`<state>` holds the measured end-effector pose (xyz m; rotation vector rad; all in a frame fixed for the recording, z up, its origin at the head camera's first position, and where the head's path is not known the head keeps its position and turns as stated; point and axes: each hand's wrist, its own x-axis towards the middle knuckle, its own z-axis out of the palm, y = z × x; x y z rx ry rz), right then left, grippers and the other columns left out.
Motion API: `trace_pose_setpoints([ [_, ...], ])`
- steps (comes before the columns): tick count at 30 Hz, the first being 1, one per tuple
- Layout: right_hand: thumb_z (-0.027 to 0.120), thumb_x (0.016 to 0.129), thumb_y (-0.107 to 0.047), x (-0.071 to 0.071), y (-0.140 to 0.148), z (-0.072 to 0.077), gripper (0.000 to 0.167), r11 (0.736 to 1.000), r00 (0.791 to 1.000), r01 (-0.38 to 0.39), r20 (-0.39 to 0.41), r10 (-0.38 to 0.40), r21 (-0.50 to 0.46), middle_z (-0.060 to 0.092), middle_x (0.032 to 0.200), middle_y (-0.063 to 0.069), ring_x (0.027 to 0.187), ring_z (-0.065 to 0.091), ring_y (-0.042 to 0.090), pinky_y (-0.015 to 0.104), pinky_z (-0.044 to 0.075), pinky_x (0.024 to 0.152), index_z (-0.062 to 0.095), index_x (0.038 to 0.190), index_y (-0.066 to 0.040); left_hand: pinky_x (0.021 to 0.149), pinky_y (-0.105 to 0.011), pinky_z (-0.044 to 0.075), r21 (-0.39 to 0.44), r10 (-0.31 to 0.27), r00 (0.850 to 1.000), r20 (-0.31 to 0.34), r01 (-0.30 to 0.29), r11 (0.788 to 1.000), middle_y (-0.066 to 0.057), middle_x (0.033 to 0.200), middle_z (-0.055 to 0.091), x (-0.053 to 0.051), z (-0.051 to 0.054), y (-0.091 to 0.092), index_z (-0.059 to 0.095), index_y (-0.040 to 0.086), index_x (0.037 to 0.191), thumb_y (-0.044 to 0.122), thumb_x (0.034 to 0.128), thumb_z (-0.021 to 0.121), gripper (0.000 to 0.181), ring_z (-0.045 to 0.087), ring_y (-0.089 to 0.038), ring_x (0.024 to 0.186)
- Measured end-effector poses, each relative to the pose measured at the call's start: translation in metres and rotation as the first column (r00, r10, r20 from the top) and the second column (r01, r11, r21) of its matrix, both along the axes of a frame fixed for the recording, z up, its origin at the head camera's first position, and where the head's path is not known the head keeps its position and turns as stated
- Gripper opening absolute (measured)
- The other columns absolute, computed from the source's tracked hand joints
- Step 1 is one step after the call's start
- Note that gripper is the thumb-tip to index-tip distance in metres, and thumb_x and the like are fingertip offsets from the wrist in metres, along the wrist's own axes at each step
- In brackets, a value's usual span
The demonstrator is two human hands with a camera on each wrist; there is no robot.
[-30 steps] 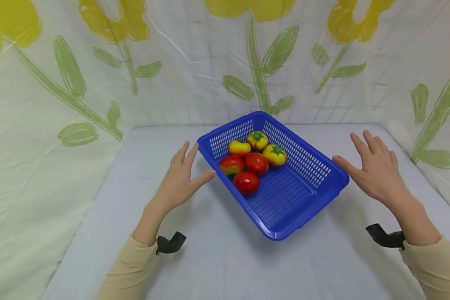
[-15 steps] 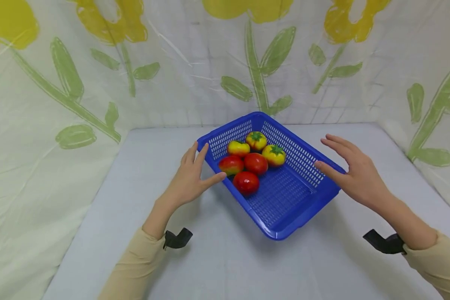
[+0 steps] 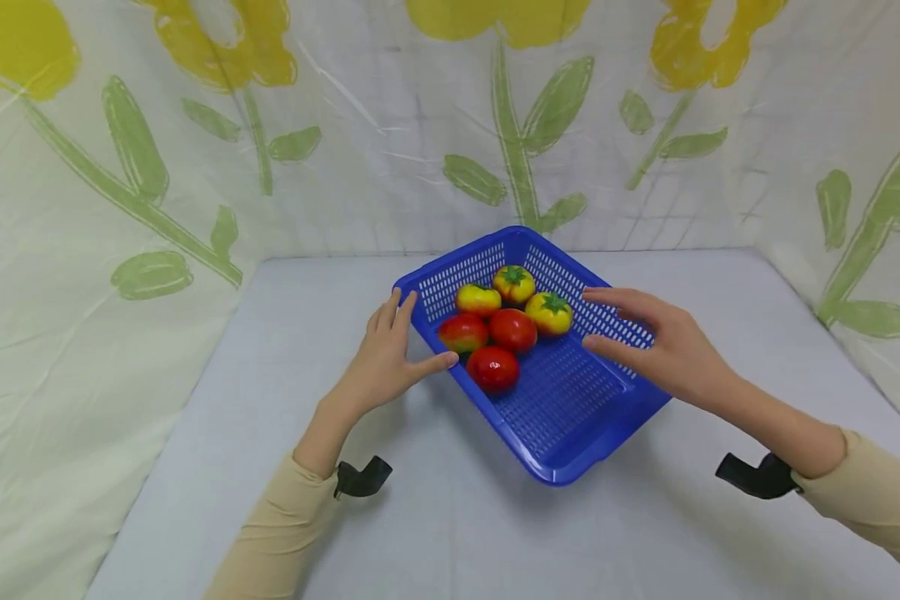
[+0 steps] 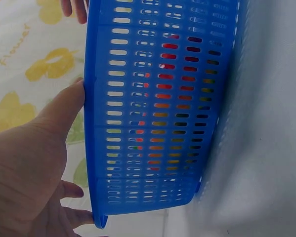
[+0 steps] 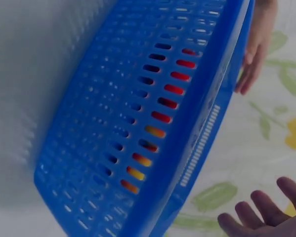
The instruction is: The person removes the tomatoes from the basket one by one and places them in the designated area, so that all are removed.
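Presently, one blue basket (image 3: 562,417) is lying slantwise on the pale worktop (image 3: 495,542), slightly right of the middle, and its long sides are running from far left to near right. Inside, six fruits are sitting close together toward the far left end. A yellow fruit with a green top (image 3: 514,285) is sitting farthest, between a yellow-red fruit (image 3: 478,300) on its left and another green-topped fruit (image 3: 550,315) on its near right. Nearer, a red-green fruit (image 3: 462,333) and a red fruit (image 3: 512,330) are lying side by side, and a shiny red fruit (image 3: 493,370) is lying nearest.

At the left rim, the left hand (image 3: 382,358) is showing a wide grip, its thumb standing away from the fingers. In the left wrist view, the thumb tip is touching the rim; how firmly it is pressing, I cannot tell. The right hand (image 3: 663,346) is hovering over the right side of the basket; its grip is moderately wide, with only air between thumb and fingers.

Both arms are wearing beige sleeves (image 3: 273,529). Behind the worktop, a white sheet (image 3: 375,183) is hanging, showing yellow flowers and green leaves.
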<state>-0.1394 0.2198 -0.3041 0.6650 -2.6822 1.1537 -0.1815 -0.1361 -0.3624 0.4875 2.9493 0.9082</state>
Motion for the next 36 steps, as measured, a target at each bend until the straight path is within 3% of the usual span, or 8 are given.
trace_pose_setpoints([
  [4, 0.076, 0.089, -0.022, -0.003, -0.009, 0.005, 0.051, 0.997, 0.991, -0.050, 0.122, 0.057, -0.056, 0.055, 0.137, 0.001, 0.125, 0.051, 0.027, 0.040, 0.044, 0.099, 0.060, 0.137, -0.019, 0.108, -0.062, 0.024, 0.001, 0.013, 1.000, 0.009, -0.013, 1.000, -0.013, 0.163, 0.001, 0.000, 0.000, 0.000, 0.009, 0.011, 0.159, 0.073, 0.0800, 0.061, 0.114, 0.006, -0.039, 0.146],
  [8, 0.079, 0.087, -0.026, -0.007, -0.021, 0.009, 0.054, 0.988, 0.967, -0.065, 0.235, 0.096, -0.138, 0.057, 0.135, 0.003, 0.123, 0.054, 0.027, 0.029, 0.050, 0.090, 0.061, 0.136, -0.013, 0.109, -0.062, 0.022, 0.002, 0.026, 0.999, 0.018, -0.026, 1.000, -0.013, 0.163, 0.003, -0.001, 0.001, 0.000, 0.010, 0.008, 0.159, 0.072, 0.0798, 0.063, 0.115, 0.008, -0.039, 0.145],
  [14, 0.081, 0.083, -0.031, -0.015, -0.035, 0.008, 0.056, 0.972, 0.919, 0.000, 0.382, 0.092, -0.235, 0.062, 0.129, 0.002, 0.117, 0.059, 0.025, 0.035, 0.053, 0.086, 0.062, 0.133, -0.014, 0.110, -0.061, 0.021, 0.010, 0.030, 0.999, 0.029, -0.031, 0.999, -0.012, 0.163, 0.003, -0.002, 0.001, 0.001, 0.009, 0.007, 0.159, 0.071, 0.0789, 0.065, 0.117, 0.009, -0.039, 0.145],
  [19, 0.082, 0.083, -0.027, -0.023, -0.043, 0.004, 0.058, 0.946, 0.853, 0.048, 0.506, 0.128, -0.321, 0.063, 0.128, 0.005, 0.120, 0.057, 0.023, 0.042, 0.047, 0.097, 0.060, 0.135, -0.010, 0.110, -0.061, 0.022, 0.014, 0.037, 0.999, 0.039, -0.037, 0.999, -0.012, 0.163, 0.002, -0.003, 0.002, 0.001, 0.009, 0.007, 0.159, 0.069, 0.0787, 0.067, 0.117, 0.009, -0.039, 0.146],
  [22, 0.081, 0.083, -0.025, -0.029, -0.046, 0.002, 0.057, 0.945, 0.830, 0.043, 0.538, 0.147, -0.324, 0.063, 0.129, 0.007, 0.121, 0.057, 0.024, 0.045, 0.044, 0.100, 0.061, 0.134, -0.009, 0.109, -0.061, 0.022, 0.016, 0.036, 0.998, 0.046, -0.037, 0.999, -0.012, 0.163, 0.002, -0.003, 0.001, 0.000, 0.009, 0.006, 0.158, 0.069, 0.0789, 0.067, 0.117, 0.009, -0.039, 0.146],
  [29, 0.082, 0.083, -0.023, -0.053, -0.054, -0.002, 0.051, 0.957, 0.809, -0.029, 0.555, 0.191, -0.287, 0.063, 0.128, 0.012, 0.117, 0.059, 0.024, 0.047, 0.046, 0.097, 0.064, 0.130, -0.012, 0.108, -0.063, 0.023, 0.032, 0.036, 0.998, 0.048, -0.038, 0.999, -0.011, 0.163, 0.001, -0.004, 0.000, -0.001, 0.008, 0.008, 0.159, 0.070, 0.0779, 0.067, 0.118, 0.008, -0.040, 0.145],
  [36, 0.082, 0.082, -0.021, -0.075, -0.059, -0.009, 0.048, 0.959, 0.762, -0.077, 0.604, 0.234, -0.274, 0.064, 0.127, 0.012, 0.117, 0.058, 0.022, 0.044, 0.045, 0.099, 0.067, 0.127, -0.011, 0.107, -0.063, 0.025, 0.041, 0.042, 0.997, 0.061, -0.044, 0.998, -0.010, 0.163, 0.001, -0.005, 0.000, 0.000, 0.007, 0.008, 0.159, 0.070, 0.0769, 0.068, 0.119, 0.008, -0.040, 0.145],
])
